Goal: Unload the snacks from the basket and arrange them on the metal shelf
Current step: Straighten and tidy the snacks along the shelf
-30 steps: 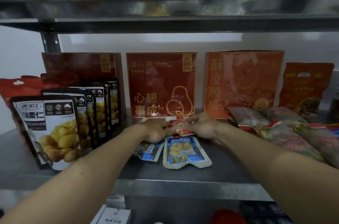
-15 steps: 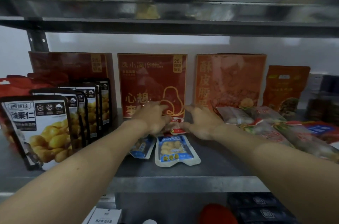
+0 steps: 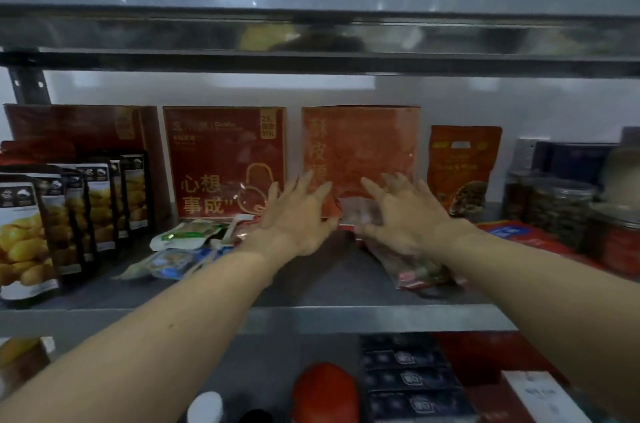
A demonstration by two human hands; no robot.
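Red boxes [image 3: 360, 159] behind hands [image 3: 298, 218], chestnut bags [image 3: 27, 235] left

Bare shelf board [image 3: 311, 287] lies open at the front centre of the metal shelf, between the flat blue pouches [image 3: 173, 261] on the left and the clear red-printed packets [image 3: 420, 270] on the right. Standing chestnut pouches [image 3: 52, 222] block the left end, jars [image 3: 554, 211] the right. Upright red boxes [image 3: 225, 163] wall the back. The upper shelf [image 3: 311, 38] limits headroom.
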